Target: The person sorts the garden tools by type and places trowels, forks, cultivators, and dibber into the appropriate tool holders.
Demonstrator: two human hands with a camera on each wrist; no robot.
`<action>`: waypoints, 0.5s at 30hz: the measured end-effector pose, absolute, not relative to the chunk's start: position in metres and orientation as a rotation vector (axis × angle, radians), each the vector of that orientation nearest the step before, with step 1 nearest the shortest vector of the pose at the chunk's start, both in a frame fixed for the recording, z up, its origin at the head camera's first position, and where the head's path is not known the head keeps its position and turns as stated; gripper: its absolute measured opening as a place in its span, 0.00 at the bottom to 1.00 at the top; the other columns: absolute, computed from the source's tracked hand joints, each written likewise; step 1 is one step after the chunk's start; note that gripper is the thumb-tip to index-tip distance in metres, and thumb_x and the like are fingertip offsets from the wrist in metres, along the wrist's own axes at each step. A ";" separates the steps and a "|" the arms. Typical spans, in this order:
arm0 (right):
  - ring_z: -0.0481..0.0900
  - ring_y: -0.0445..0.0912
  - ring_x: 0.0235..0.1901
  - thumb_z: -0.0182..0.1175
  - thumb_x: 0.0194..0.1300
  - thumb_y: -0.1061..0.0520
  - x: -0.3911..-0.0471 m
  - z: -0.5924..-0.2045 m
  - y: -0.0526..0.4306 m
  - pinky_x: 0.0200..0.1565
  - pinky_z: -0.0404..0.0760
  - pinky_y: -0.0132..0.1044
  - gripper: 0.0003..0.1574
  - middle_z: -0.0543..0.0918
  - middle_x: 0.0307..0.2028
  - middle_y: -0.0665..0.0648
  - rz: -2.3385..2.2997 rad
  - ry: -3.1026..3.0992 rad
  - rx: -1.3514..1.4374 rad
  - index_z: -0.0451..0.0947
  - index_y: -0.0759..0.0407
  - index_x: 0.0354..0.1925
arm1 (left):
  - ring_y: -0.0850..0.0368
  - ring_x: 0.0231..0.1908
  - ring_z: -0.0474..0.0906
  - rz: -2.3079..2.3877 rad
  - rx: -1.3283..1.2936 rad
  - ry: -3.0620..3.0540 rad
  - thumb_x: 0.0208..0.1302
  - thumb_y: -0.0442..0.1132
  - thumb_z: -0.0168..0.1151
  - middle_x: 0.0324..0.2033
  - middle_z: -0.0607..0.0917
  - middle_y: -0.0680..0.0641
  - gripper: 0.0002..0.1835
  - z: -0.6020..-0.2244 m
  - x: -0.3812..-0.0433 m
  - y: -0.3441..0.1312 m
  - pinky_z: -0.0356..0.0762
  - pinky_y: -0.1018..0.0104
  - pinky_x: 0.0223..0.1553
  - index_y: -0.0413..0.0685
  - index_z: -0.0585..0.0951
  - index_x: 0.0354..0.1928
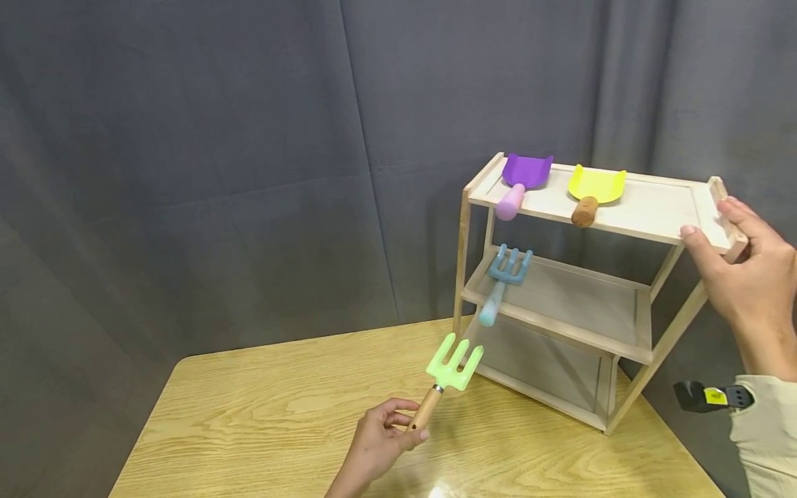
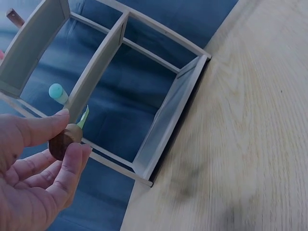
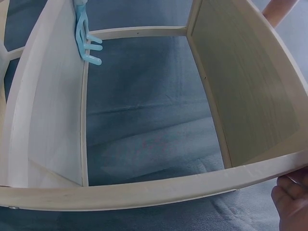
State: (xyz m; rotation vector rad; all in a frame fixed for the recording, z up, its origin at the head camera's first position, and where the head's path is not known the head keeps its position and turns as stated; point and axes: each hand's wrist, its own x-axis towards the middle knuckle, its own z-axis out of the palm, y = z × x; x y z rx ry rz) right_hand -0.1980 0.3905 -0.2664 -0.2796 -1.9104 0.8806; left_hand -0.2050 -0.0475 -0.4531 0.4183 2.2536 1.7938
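Observation:
My left hand [image 1: 381,437] pinches the wooden handle of a green hand fork [image 1: 450,370] above the table, in front of the shelf. The left wrist view shows the handle's end [image 2: 65,140] between thumb and fingers, with most of the fork hidden behind it. My right hand [image 1: 756,266] grips the right end of the top board of a three-tier wooden shelf [image 1: 554,328]. On that board lie a purple scoop [image 1: 528,171] with a pink handle and a yellow scoop [image 1: 596,185] with a brown handle. A blue hand fork [image 1: 509,268] rests on the middle tier's left side.
The shelf stands on a wood-grain table [image 1: 261,415], towards its right side. A dark grey curtain [image 1: 249,173] hangs behind. The right wrist carries a dark strap [image 1: 710,396] beside a light sleeve [image 1: 766,436].

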 end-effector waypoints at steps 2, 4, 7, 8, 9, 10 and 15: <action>0.65 0.32 0.60 0.63 0.62 0.51 -0.197 -0.267 0.390 0.61 0.63 0.26 0.35 0.68 0.67 0.49 0.881 -1.918 -0.290 0.71 0.56 0.66 | 0.51 0.29 0.82 1.794 0.425 2.246 0.53 0.36 0.74 0.36 0.83 0.48 0.20 -0.452 -0.203 -0.046 0.83 0.61 0.32 0.44 0.81 0.49; 0.65 0.31 0.59 0.63 0.62 0.50 -0.197 -0.268 0.390 0.61 0.64 0.25 0.35 0.68 0.67 0.49 0.875 -1.925 -0.300 0.71 0.55 0.66 | 0.50 0.29 0.82 1.793 0.434 2.235 0.53 0.36 0.74 0.36 0.84 0.48 0.20 -0.450 -0.202 -0.045 0.83 0.62 0.32 0.44 0.81 0.49; 0.66 0.31 0.57 0.63 0.61 0.50 -0.196 -0.268 0.391 0.59 0.65 0.23 0.35 0.69 0.66 0.49 0.869 -1.928 -0.303 0.71 0.54 0.66 | 0.51 0.29 0.82 1.789 0.444 2.231 0.53 0.37 0.75 0.36 0.84 0.48 0.20 -0.449 -0.200 -0.042 0.83 0.62 0.32 0.45 0.81 0.49; 0.67 0.31 0.57 0.64 0.61 0.50 -0.196 -0.268 0.391 0.58 0.66 0.22 0.35 0.69 0.66 0.49 0.868 -1.929 -0.302 0.71 0.53 0.66 | 0.52 0.29 0.82 1.786 0.448 2.233 0.53 0.37 0.75 0.36 0.84 0.48 0.20 -0.448 -0.199 -0.042 0.83 0.61 0.32 0.45 0.81 0.49; 0.67 0.31 0.56 0.64 0.61 0.50 -0.196 -0.268 0.391 0.57 0.66 0.22 0.35 0.69 0.66 0.48 0.866 -1.930 -0.300 0.72 0.53 0.65 | 0.53 0.29 0.82 1.785 0.451 2.235 0.53 0.37 0.75 0.36 0.84 0.48 0.20 -0.448 -0.199 -0.041 0.83 0.61 0.32 0.45 0.81 0.49; 0.68 0.31 0.56 0.64 0.61 0.50 -0.196 -0.267 0.392 0.56 0.66 0.21 0.34 0.69 0.66 0.48 0.865 -1.930 -0.300 0.72 0.53 0.65 | 0.53 0.29 0.81 1.784 0.453 2.238 0.53 0.36 0.75 0.36 0.84 0.48 0.20 -0.447 -0.199 -0.040 0.83 0.61 0.31 0.46 0.82 0.48; 0.68 0.29 0.55 0.64 0.61 0.49 -0.195 -0.264 0.393 0.55 0.66 0.19 0.34 0.69 0.66 0.46 0.875 -1.952 -0.318 0.72 0.53 0.65 | 0.55 0.29 0.81 1.777 0.467 2.242 0.53 0.35 0.75 0.36 0.84 0.48 0.19 -0.446 -0.198 -0.036 0.83 0.62 0.30 0.47 0.82 0.48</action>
